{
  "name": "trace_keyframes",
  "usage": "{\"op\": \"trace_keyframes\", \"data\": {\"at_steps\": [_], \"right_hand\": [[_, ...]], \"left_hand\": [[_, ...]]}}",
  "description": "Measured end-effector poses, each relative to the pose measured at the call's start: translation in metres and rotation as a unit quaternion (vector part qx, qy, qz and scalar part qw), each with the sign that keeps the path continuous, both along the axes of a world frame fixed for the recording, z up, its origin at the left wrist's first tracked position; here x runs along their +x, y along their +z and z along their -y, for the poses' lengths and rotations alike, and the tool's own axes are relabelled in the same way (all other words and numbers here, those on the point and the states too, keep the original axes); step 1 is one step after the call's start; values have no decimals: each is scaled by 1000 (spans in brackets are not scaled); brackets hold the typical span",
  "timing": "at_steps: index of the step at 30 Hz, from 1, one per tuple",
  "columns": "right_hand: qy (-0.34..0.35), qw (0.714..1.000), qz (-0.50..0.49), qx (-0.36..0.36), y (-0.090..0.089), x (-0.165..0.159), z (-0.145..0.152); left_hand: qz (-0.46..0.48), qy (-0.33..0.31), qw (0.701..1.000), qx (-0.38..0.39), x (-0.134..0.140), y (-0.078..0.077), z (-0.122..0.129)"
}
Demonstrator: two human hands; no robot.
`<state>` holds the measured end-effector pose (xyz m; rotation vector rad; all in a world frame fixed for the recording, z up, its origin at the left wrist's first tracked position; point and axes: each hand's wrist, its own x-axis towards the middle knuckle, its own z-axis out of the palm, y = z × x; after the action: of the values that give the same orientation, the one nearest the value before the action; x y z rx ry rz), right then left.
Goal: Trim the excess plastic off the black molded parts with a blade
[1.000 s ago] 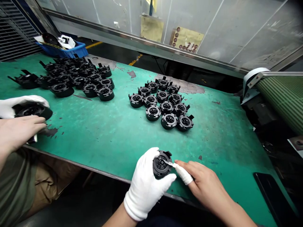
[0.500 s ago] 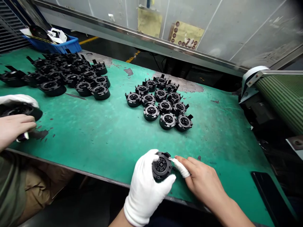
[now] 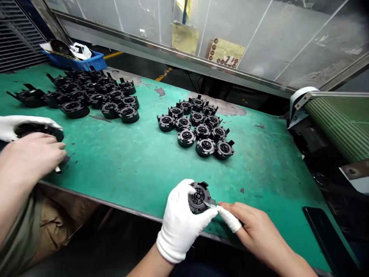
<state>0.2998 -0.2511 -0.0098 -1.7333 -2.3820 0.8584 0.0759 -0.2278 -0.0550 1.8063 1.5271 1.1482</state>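
Black round housing [image 3: 198, 197] is on the near side of the mid cluster [image 3: 197, 117], close to the bench [image 3: 138, 161] edge, ribbed face tipped up to my head cam, prob. so I get a clear view of the detail. Can't tell if it rests on the bench or hangs just above. Gloved L hand [image 3: 180, 223] is clamped on it, fingers round one side, thumb along the near edge; I'd say that C-grip is used b/c it steadies the rim & leaves the centre uncovered. R hand [image 3: 253, 223], bare bar a white thumb wrap [image 3: 230, 219], has thumb & fingers pinched together on a thin blade-like tool [image 3: 211, 205], prob. held short for fine control. Tip lies over the face by the gloved thumb; contact too small to call. Mid cluster units stand face-up & tight together, prob. to save room. Left of mid cluster I see a bigger left cluster [image 3: 98, 100], w/ a blue bin [image 3: 92, 61] behind. Also left of mid cluster, nearer me, a co-wkr's gloved hand [image 3: 8, 127] & bare hand [image 3: 34, 154] are on another housing [image 3: 59, 134]. Phone-like slab [image 3: 325, 238] lies right of mid cluster, near side, prob. parked clear of elbows.
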Motion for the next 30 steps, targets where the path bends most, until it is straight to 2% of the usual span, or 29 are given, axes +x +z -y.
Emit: {"op": "trace_keyframes", "data": {"at_steps": [5, 11, 16, 22, 27, 30], "right_hand": [[11, 999, 40, 3, -3, -2, 0], [-16, 990, 128, 60, -4, -5, 0], [-22, 992, 110, 57, -3, -7, 6], [-63, 983, 151, 84, -4, -19, 10], [-98, 991, 29, 84, 0, -13, 10], [-68, 996, -10, 62, 6, -2, 2]], "left_hand": [[-5, -2, 1000, 6, 1, 5, -1], [3, -4, 1000, -9, 4, 2, -2], [-15, 10, 1000, 18, 5, -2, -1], [-6, -4, 1000, 29, 8, 4, -5], [-7, -44, 999, 25, -1, 1, -8], [-60, -103, 992, 32, -19, -4, -13]]}}
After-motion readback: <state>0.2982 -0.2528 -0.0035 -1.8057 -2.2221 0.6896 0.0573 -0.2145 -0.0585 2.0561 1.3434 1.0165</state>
